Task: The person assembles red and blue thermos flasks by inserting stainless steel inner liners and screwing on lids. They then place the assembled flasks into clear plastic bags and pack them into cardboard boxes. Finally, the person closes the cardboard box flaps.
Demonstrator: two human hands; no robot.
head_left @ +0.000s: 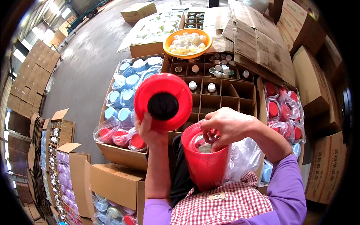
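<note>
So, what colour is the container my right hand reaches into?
Red; the container shows best in the head view.

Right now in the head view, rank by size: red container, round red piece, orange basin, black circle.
1. Red container and round red piece: too alike to rank
2. Orange basin
3. Black circle

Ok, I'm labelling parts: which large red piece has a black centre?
The round piece in the left hand; the red container at the right hand shows something shiny inside.

red container (pixel 204 168): 1 | red round piece (pixel 163 84): 1 | orange bowl (pixel 187 56): 1
</note>
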